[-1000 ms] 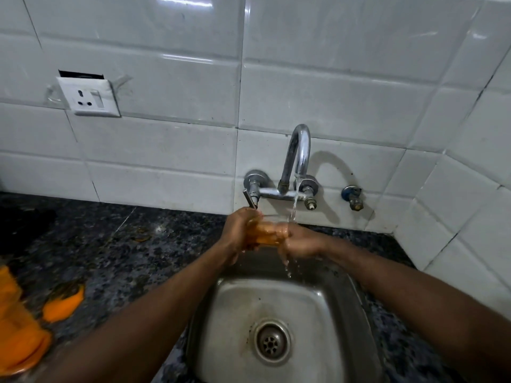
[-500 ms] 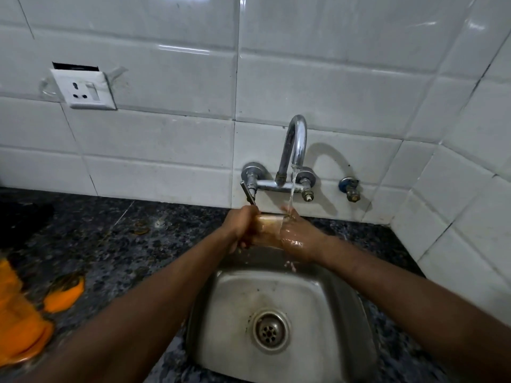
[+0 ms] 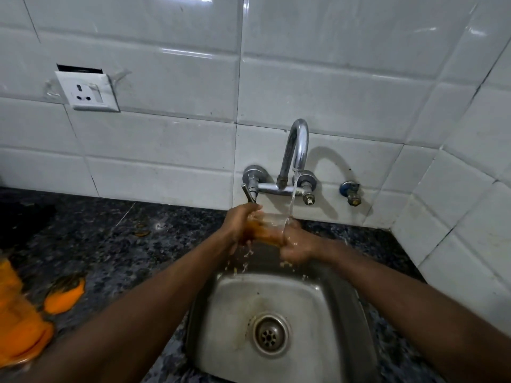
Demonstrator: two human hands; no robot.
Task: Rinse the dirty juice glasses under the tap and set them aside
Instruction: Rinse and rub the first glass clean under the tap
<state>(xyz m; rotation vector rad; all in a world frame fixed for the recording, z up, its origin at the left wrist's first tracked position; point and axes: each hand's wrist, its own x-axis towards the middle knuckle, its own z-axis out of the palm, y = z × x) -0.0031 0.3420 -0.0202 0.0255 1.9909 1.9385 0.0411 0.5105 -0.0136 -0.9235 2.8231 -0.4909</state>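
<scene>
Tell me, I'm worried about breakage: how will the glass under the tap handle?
Probably slippery: water streams over the glass and the right hand. Likely fragile if dropped: clear glass above a steel sink. The left hand gripping its other end should steady it.

No text, label, brand, number or sign is showing legibly anywhere in this view. The socket plate on the tiled wall, the tap and the juice glass are presenting surfaces on which any marking is too small or too blurred to read.
</scene>
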